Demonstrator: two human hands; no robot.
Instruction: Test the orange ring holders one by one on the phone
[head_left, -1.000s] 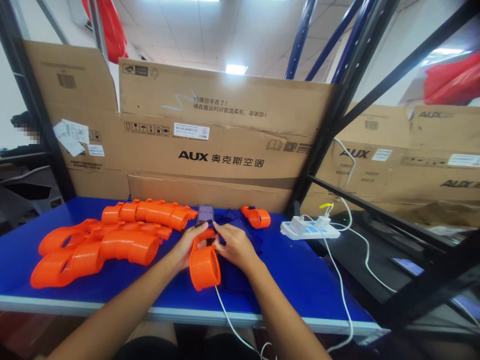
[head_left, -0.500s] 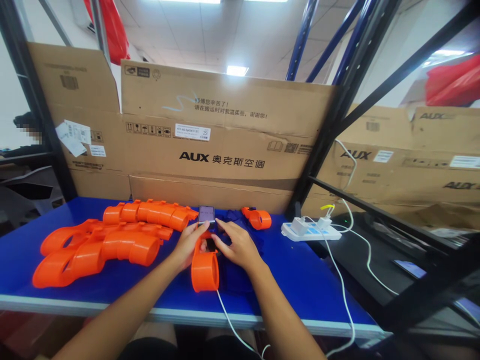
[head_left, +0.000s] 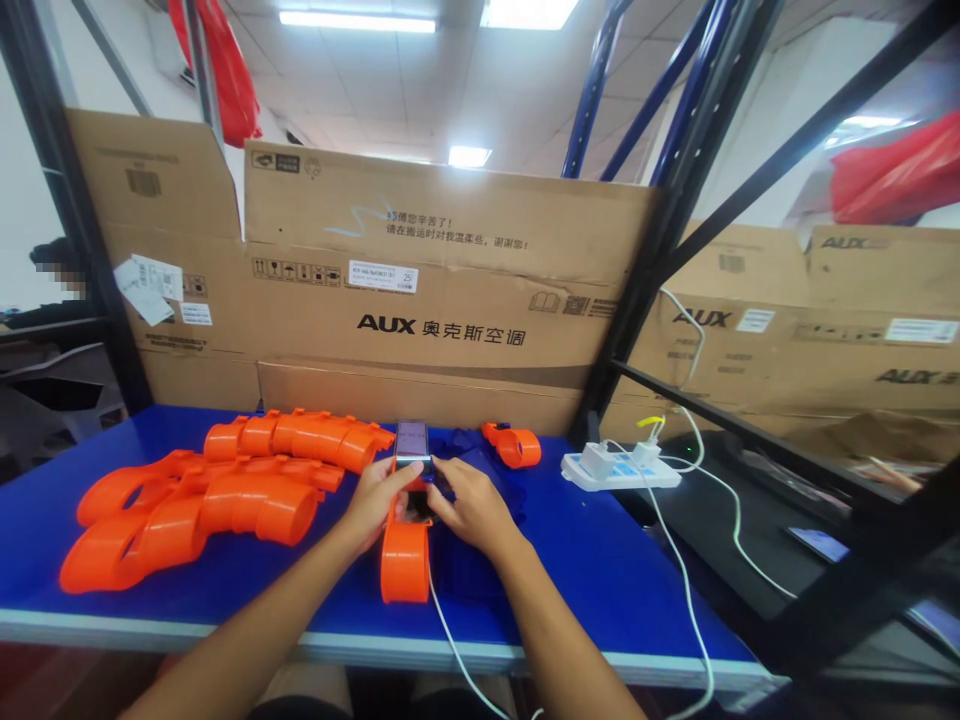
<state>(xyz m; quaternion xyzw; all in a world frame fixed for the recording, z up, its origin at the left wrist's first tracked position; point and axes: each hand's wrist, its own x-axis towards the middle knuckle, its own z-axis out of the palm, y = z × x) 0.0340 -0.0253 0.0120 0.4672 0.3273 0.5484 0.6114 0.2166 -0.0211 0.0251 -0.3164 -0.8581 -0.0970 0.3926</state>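
Note:
Near the middle of the table, my left hand (head_left: 375, 500) is closed round an orange plastic ring holder (head_left: 405, 575), its thumb at the lower edge of a small device with a lit screen (head_left: 412, 440). My right hand (head_left: 471, 505) is closed at the holder's right side, its bent fingertips by a small dark blue piece. A white cable (head_left: 454, 635) hangs down from beside the ring. Exactly what lies between the right fingertips is hidden. Dark blue fabric-like material lies under and beside my right hand.
Several joined orange ring parts (head_left: 247, 500) lie on the blue table (head_left: 255, 585) at left. A smaller orange ring (head_left: 519, 447) sits behind my right hand. At right is a white power strip (head_left: 621, 468) with plugs and cables. A cardboard panel (head_left: 442, 370) stands along the back.
The camera view has tilted up a little, so things sit slightly lower. The held device and ring have turned slightly; both hands stay on them.

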